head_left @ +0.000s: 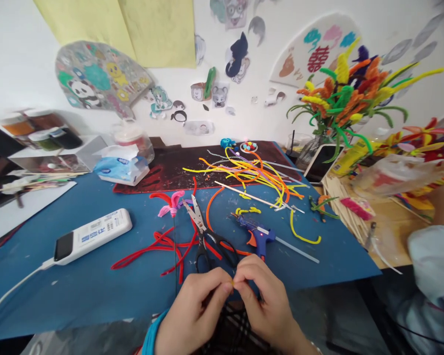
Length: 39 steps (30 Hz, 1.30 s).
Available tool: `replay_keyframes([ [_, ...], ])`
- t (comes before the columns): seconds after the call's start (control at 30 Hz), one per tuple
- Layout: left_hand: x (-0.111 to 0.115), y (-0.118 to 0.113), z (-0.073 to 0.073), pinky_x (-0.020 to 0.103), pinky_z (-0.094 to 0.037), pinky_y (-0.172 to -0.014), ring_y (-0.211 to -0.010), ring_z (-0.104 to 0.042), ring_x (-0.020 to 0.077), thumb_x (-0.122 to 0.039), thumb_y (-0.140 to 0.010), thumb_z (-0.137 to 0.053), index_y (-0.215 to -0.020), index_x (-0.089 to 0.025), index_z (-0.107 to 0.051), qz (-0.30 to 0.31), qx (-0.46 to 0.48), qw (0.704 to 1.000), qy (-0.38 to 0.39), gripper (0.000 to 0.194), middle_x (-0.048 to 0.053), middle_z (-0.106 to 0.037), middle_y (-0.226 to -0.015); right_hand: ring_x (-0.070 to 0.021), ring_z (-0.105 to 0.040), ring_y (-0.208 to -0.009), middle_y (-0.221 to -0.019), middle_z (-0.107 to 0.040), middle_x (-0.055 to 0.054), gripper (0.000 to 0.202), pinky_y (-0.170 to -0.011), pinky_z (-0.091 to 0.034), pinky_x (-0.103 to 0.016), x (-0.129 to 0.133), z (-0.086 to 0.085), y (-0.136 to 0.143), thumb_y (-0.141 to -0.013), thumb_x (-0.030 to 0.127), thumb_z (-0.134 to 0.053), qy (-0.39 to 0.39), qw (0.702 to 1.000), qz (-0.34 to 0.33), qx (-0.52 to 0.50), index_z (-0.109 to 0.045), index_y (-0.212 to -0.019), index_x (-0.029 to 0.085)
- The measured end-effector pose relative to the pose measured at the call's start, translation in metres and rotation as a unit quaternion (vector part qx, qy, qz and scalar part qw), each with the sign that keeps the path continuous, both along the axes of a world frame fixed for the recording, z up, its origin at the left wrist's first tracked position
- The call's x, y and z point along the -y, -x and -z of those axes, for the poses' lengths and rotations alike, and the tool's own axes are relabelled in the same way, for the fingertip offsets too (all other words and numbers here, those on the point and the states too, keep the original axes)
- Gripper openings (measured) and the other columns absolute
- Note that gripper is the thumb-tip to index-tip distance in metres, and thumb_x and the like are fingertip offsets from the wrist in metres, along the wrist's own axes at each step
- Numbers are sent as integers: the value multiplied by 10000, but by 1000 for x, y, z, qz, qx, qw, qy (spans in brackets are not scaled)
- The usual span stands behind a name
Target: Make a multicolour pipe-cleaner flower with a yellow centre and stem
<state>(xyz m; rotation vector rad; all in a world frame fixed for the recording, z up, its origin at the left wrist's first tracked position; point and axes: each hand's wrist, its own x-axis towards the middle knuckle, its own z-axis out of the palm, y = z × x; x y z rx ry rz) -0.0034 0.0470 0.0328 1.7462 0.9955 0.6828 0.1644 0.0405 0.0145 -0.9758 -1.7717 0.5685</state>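
Note:
My left hand (pixel 198 305) and my right hand (pixel 264 298) meet at the table's front edge, thumbs and forefingers pinched tip to tip. Between them shows a small yellow piece (pixel 233 283), mostly hidden by the fingers. Just beyond lie black-handled scissors (pixel 203 227), blades partly apart, over red pipe cleaners (pixel 148 251). A blue glue gun (pixel 261 239) with a clear glue stick rests to the right, beside short yellow twisted pieces (pixel 248 210). A pink pipe-cleaner flower (pixel 173 204) on a thin dark stem lies left of the scissors.
Loose yellow and orange pipe cleaners (pixel 259 172) spread over a dark mat (pixel 163 170) at the back. A white corded device (pixel 92 234) and a tissue pack (pixel 121 165) are on the left. At right stand a phone (pixel 322 164), a pipe-cleaner bouquet (pixel 350 93) and another person's sleeve (pixel 432 261).

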Motion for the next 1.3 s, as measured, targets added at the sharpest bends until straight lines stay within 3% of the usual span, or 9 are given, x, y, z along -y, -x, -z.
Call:
replay_keyframes([
  [0.27,0,5,-9,199,-402,-567,-606,-477,100,-367,-958,-420,-909,-200,-562,7,14,998,57,224,-36,-516,-678,-159,-534,-782,-798,-589,-51,156,-685,-502,-282,0,12,-1,-896,47,-463,-139,990,17,4,-558,-928,167],
  [0.43,-1,0,-10,195,-378,-539,-550,-487,79,-237,-954,-410,-799,-183,-550,11,-47,998,-51,215,-40,-529,-642,-163,-537,-785,-805,-597,-51,160,-696,-495,-286,3,13,-1,-883,40,-485,-140,990,30,16,-563,-930,171],
  [0.67,-8,-5,-7,277,-299,-459,-501,-417,139,-64,-901,-361,-819,-145,-572,23,-104,886,-452,241,1,-528,-558,-110,-504,-711,-752,-528,0,156,-634,-414,-210,16,8,2,-925,177,-490,122,984,14,-128,-551,-782,190],
  [0.8,-19,1,-11,309,-318,-463,-469,-403,144,-68,-869,-452,-815,-115,-610,93,-141,761,-626,173,-3,-529,-527,-84,-389,-597,-662,-428,32,288,-547,-337,-197,21,9,5,-892,407,-577,387,875,-92,-276,-509,-746,169],
  [0.87,-22,3,-13,317,-322,-457,-460,-408,146,-78,-866,-476,-839,-106,-622,110,-148,737,-650,151,-9,-522,-517,-73,-338,-556,-631,-381,53,331,-514,-305,-192,22,12,6,-874,470,-583,443,829,-133,-316,-487,-766,173],
  [0.93,-22,5,-14,308,-320,-451,-471,-412,145,-101,-910,-427,-848,-122,-605,97,-143,790,-588,190,-9,-522,-537,-83,-379,-580,-660,-411,39,279,-531,-332,-199,21,14,6,-907,422,-545,380,873,-100,-290,-493,-781,178],
  [1.07,-12,4,-12,208,-410,-559,-591,-510,91,-175,-961,-407,-852,-181,-531,83,-88,967,-225,165,-24,-567,-685,-120,-510,-728,-759,-528,-9,139,-647,-435,-228,19,19,4,-920,136,-471,54,993,32,-96,-536,-810,190],
  [1.2,-3,-1,-6,186,-379,-572,-589,-453,75,-260,-962,-429,-792,-189,-515,68,-24,996,-45,204,-54,-491,-653,-153,-543,-771,-788,-588,-51,156,-681,-499,-272,17,24,-3,-883,43,-479,-167,984,53,17,-573,-931,158],
  [1.3,-1,-4,2,191,-367,-541,-566,-426,78,-297,-971,-416,-791,-189,-502,46,10,999,17,227,-57,-455,-639,-161,-555,-777,-798,-605,-63,169,-695,-508,-289,17,27,-4,-873,35,-496,-207,975,71,40,-591,-955,148],
])
